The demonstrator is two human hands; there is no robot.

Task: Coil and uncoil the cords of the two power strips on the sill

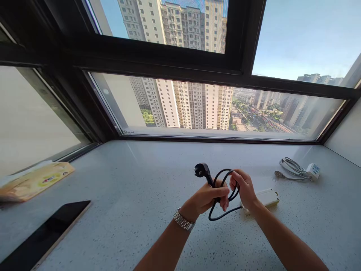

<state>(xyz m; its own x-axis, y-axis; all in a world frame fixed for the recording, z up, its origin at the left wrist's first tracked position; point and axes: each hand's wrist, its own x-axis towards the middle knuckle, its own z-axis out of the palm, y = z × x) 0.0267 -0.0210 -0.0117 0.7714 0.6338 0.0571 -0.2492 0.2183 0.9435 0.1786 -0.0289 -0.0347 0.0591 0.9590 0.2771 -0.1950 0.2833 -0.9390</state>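
Note:
Loops of a black power cord (216,218) are gathered between my two hands above the speckled sill. My left hand (207,197), with a metal watch (184,220) on its wrist, is closed round the coil, its thumb laid across the strands. The cord's black plug (200,170) sticks up past that hand, prongs to the left. My right hand (244,188) pinches the right side of the loops. The cord's other end runs to a white power strip (267,197), which lies on the sill partly hidden behind my right hand and forearm.
At the right, a grey coiled cord (293,167) ends in a small white socket block (313,171). A dark-screened tablet or phone (47,233) lies at the lower left, with a yellow tissue pack (42,180) beyond it. Dark window frames (180,71) border the sill (135,210).

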